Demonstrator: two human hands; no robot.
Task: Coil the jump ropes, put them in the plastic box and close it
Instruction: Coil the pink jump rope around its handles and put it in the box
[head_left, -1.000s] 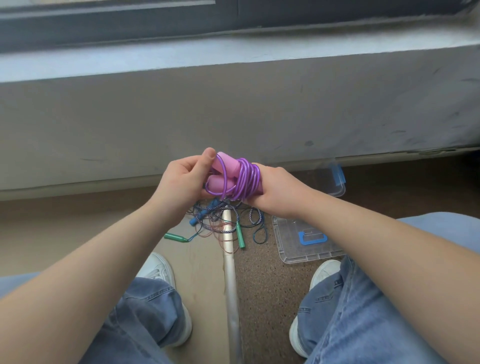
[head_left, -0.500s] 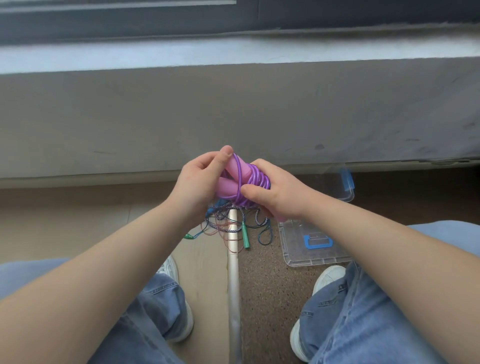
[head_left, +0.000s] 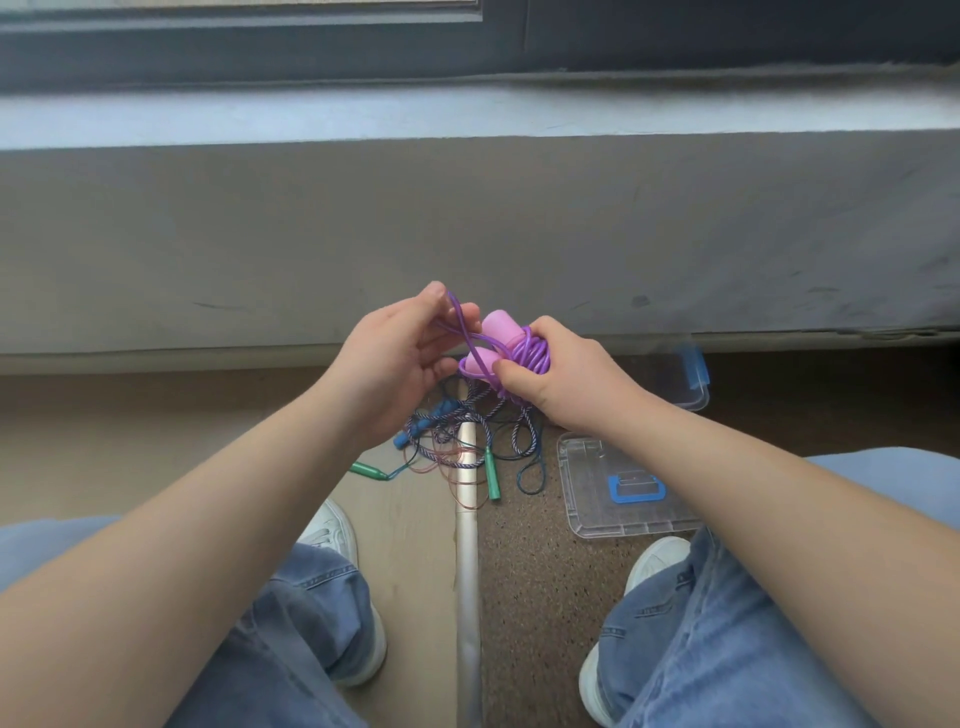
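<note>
Purple rope (head_left: 527, 352) is gripped as a bundle, pink handles (head_left: 500, 326) included, by the right hand (head_left: 561, 376); since a second ago a loose loop has been drawn out, pinched in left hand (head_left: 400, 364) fingers. Wrapping judged unfinished; box (head_left: 688, 387) lies open, far right.

Setting: indoor room, seated at floor level; exact kind unclear.
Evidence: grey window ledge (head_left: 467, 111) under dark frame; metal strip (head_left: 467, 571) joining pale floor (head_left: 410, 525) to brown carpet (head_left: 540, 582).

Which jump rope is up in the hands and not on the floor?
The purple rope with pink handles: the right hand holds its coil, the left hand pinches a loop. The green-handled rope and blue-handled rope lie tangled on the floor.
</note>
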